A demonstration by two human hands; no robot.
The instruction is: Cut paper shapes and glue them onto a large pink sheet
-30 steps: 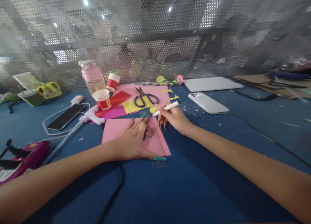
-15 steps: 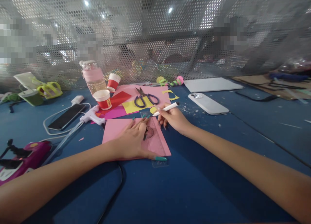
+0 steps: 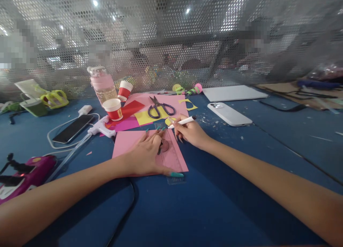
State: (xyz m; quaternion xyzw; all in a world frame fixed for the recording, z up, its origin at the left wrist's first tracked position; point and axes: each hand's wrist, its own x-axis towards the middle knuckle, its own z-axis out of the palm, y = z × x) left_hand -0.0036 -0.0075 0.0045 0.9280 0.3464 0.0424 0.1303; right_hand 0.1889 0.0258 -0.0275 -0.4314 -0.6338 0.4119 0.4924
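A sheet of pink paper (image 3: 125,141) lies on the blue table, with a clear plastic ruler (image 3: 176,180) across its right part. The ruler's ends stick out past the paper's near and far edges. My left hand (image 3: 146,152) is spread flat over the paper and ruler, fingers apart, thumb near the ruler's close end. In my right hand (image 3: 193,132) is a white marker (image 3: 182,122) with a black end, held like a pen. Its tip is by the paper's top right corner; whether it touches, I cannot tell.
Beyond the paper lie scissors (image 3: 160,109), yellow paper (image 3: 143,117) and red paper cups (image 3: 114,110). A hot glue gun (image 3: 103,127), a black phone (image 3: 73,129) and a purple power strip (image 3: 32,175) are on the left. A white phone (image 3: 230,115) rests at the right, before a perforated metal screen (image 3: 171,43).
The marker and my right hand have shifted very slightly, with the marker's black end a little lower. My left hand, the ruler and the paper stay in place.
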